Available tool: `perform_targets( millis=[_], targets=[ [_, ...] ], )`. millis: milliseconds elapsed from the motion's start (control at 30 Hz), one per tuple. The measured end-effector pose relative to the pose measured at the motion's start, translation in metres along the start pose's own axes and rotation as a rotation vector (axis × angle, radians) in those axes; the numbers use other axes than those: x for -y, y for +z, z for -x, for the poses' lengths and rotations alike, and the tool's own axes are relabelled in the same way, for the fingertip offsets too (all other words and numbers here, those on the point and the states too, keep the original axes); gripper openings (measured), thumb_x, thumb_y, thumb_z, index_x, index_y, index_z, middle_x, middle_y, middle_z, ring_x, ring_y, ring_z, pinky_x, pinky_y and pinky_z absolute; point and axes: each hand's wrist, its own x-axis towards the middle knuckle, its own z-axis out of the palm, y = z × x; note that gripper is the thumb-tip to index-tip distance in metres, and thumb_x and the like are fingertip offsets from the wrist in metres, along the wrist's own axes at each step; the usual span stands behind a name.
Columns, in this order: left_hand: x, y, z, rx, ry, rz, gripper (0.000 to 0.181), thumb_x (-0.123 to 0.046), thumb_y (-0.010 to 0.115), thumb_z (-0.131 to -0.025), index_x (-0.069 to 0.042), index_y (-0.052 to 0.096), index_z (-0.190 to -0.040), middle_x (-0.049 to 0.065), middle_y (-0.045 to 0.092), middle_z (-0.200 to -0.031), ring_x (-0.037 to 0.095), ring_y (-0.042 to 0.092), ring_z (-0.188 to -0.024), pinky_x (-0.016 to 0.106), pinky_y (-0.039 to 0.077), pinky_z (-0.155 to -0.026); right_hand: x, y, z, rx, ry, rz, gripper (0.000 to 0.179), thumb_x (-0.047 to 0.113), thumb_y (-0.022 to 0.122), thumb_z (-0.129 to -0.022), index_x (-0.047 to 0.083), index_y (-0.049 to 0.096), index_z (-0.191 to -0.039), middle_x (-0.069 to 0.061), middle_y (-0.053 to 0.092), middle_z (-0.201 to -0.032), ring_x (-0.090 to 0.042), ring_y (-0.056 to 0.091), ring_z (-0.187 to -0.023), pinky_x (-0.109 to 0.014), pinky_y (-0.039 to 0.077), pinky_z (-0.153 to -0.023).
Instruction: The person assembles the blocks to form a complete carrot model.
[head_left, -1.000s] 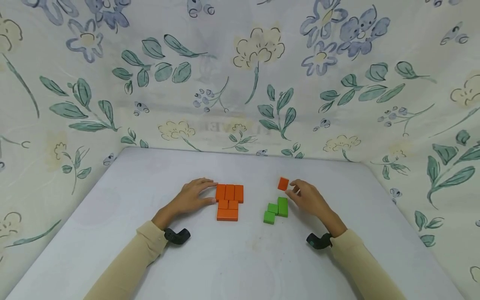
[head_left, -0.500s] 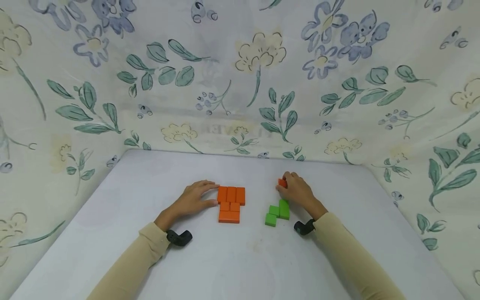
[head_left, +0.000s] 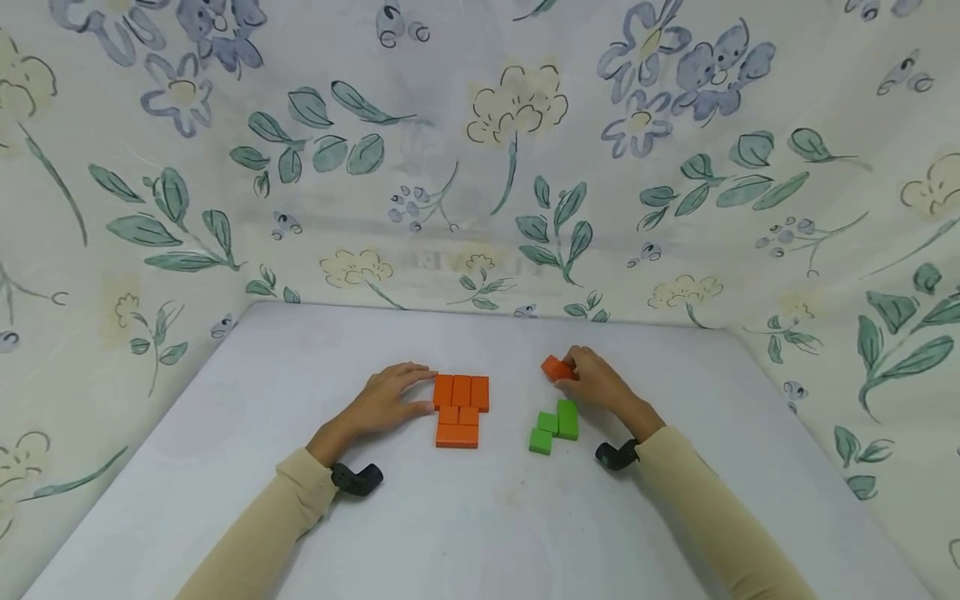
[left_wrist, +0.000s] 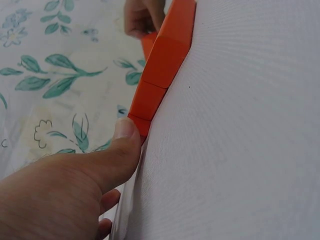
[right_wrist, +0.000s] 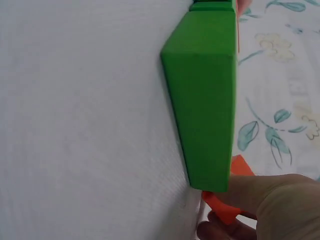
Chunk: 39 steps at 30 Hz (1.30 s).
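Note:
In the head view, several orange blocks point(head_left: 461, 392) lie flat and fitted together at the middle of the table. My left hand point(head_left: 392, 397) rests at their left edge, index finger and thumb spread at the corners of the leftmost block. The left wrist view shows the thumb point(left_wrist: 127, 145) against the end of the orange row point(left_wrist: 162, 65). On the right, my right hand point(head_left: 596, 379) pinches a separate orange block point(head_left: 556, 367), which is tilted. Green blocks point(head_left: 567, 419) lie just nearer than that hand; one green block point(right_wrist: 202, 110) partly hides the held orange block point(right_wrist: 225, 207).
The white table point(head_left: 480, 525) ends at a back edge against a floral-patterned cloth point(head_left: 480, 167), which also rises at both sides. A dark device point(head_left: 357, 479) sits on the left wrist and a similar one point(head_left: 617, 455) on the right.
My right hand has moved left onto the separate orange block, pinched it and turned it a little leftward. My left hand stays beside the orange group.

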Motion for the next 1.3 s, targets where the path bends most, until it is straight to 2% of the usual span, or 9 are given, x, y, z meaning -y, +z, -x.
perform_targets(
  millis=[133,300,500,633,867,1300],
  targets=[
    [0.000,0.000,0.001,0.002,-0.002,0.017,0.059,-0.043,0.072,-0.091,-0.021,0.056,-0.143,0.010,0.049,-0.151,0.036,0.039,-0.143,0.061,0.032,-0.108,0.003,0.000,0.002,0.015,-0.032,-0.016,0.030,0.015,0.072,-0.093,0.004,0.055,-0.114,-0.014,0.064,-0.109,-0.024,0.056,-0.094,-0.040,0.052,-0.089],
    [0.001,-0.001,0.002,0.002,-0.003,0.014,0.059,-0.044,0.071,-0.091,-0.022,0.056,-0.143,0.009,0.049,-0.151,0.035,0.039,-0.143,0.061,0.031,-0.108,0.003,0.000,0.005,-0.003,-0.081,-0.026,0.027,0.008,0.071,-0.092,0.006,0.058,-0.116,-0.012,0.067,-0.112,-0.024,0.061,-0.098,-0.041,0.055,-0.090],
    [0.001,-0.003,0.001,0.005,-0.006,0.006,0.059,-0.046,0.071,-0.091,-0.022,0.056,-0.143,0.009,0.049,-0.151,0.036,0.038,-0.143,0.061,0.031,-0.109,-0.001,0.000,0.009,-0.012,-0.140,-0.029,0.033,0.013,0.072,-0.092,0.004,0.063,-0.123,-0.010,0.069,-0.111,-0.022,0.063,-0.099,-0.041,0.055,-0.090],
    [0.001,-0.003,0.002,0.000,-0.006,0.002,0.059,-0.045,0.071,-0.091,-0.022,0.056,-0.142,0.009,0.049,-0.150,0.036,0.039,-0.142,0.060,0.032,-0.107,-0.004,0.002,0.007,-0.033,-0.179,-0.007,0.028,0.015,0.070,-0.094,0.004,0.067,-0.119,-0.008,0.070,-0.106,-0.020,0.062,-0.094,-0.040,0.055,-0.087],
    [0.000,-0.001,0.002,0.016,-0.013,0.002,0.060,-0.045,0.071,-0.091,-0.022,0.055,-0.143,0.009,0.048,-0.151,0.035,0.038,-0.143,0.060,0.031,-0.108,-0.007,0.002,0.006,-0.049,-0.161,-0.007,0.017,0.016,0.071,-0.094,0.006,0.069,-0.107,-0.006,0.070,-0.098,-0.018,0.059,-0.087,-0.039,0.053,-0.084],
    [0.001,-0.001,0.001,0.016,-0.020,0.001,0.059,-0.045,0.070,-0.091,-0.022,0.055,-0.143,0.009,0.048,-0.152,0.035,0.037,-0.144,0.061,0.031,-0.109,-0.001,-0.003,0.011,-0.088,-0.161,-0.041,0.017,0.014,0.071,-0.093,0.005,0.069,-0.107,-0.008,0.070,-0.101,-0.020,0.061,-0.091,-0.038,0.054,-0.084]
  ],
)
